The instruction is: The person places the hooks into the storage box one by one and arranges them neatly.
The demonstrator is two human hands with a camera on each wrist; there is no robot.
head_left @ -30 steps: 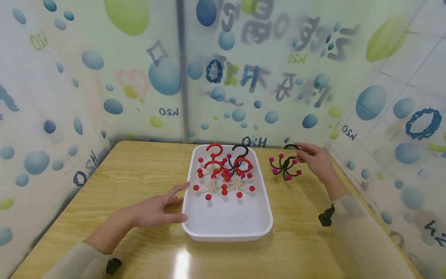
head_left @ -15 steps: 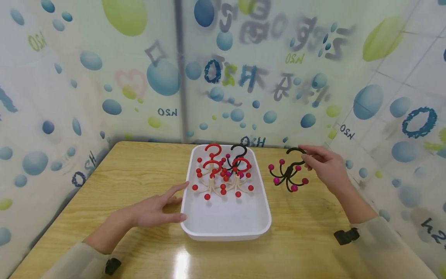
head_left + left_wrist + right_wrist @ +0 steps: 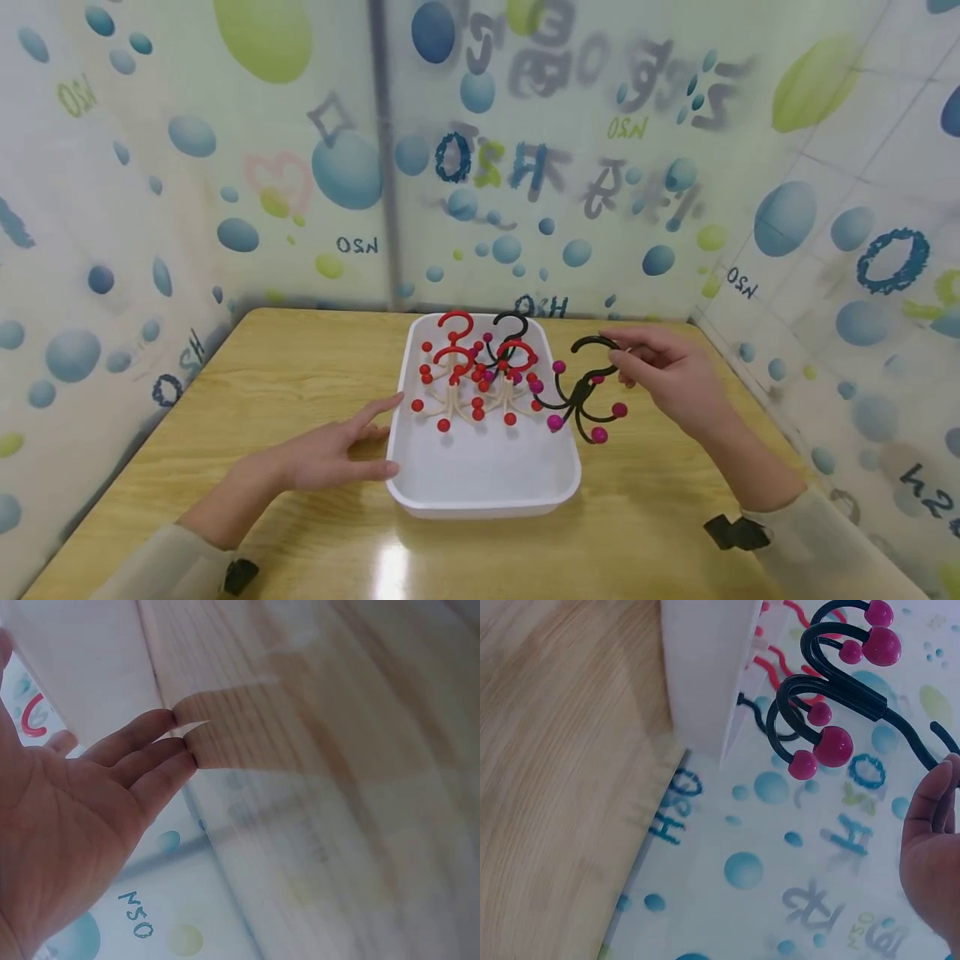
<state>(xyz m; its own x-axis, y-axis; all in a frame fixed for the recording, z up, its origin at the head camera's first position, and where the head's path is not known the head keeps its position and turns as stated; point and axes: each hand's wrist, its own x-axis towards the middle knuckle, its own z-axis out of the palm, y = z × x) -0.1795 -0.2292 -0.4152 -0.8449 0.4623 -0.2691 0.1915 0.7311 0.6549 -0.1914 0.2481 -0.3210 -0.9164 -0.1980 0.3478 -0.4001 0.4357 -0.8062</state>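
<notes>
My right hand [image 3: 671, 375] pinches the hooked black handle of a scalp massager [image 3: 580, 392], whose curved black arms end in magenta balls. Held tilted in the air, the massager overlaps the right rim of a white tray [image 3: 487, 483] in the head view. In the right wrist view its arms [image 3: 862, 697] spread out beyond my fingertips. Thumb and fingers spread, my left hand [image 3: 322, 457] rests along the tray's left side. Inside the tray's far half stand another black massager [image 3: 512, 329] and three with red hooked handles, cream arms and red balls, one red handle [image 3: 455, 321] at the back.
A wooden table [image 3: 300, 358] carries the tray. Behind and at both sides hang pale curtains or panels [image 3: 300, 250] printed with blue and green bubbles. The tray's near half shows its bare white floor.
My right hand has lifted the black massager off the table on the right and carried it left and nearer, up to the tray's rim. My left hand has stayed at the tray.
</notes>
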